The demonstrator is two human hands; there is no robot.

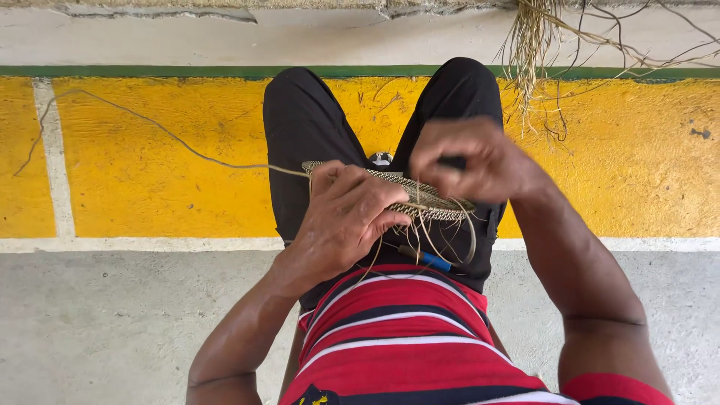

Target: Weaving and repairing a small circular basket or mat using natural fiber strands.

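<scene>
A flat woven disc of pale fibre lies edge-on over my lap, with loose strands hanging from its near rim. My left hand grips the disc's left part, fingers curled over the weave. My right hand is closed above the disc's right side around a small dark tool whose tip barely shows. One long thin strand runs from the disc away to the left across the yellow floor. A blue-handled tool rests on my lap under the disc.
I sit in black shorts and a red striped shirt on a grey concrete floor. A yellow painted band with white lines crosses ahead. A bundle of dry fibre lies at the upper right.
</scene>
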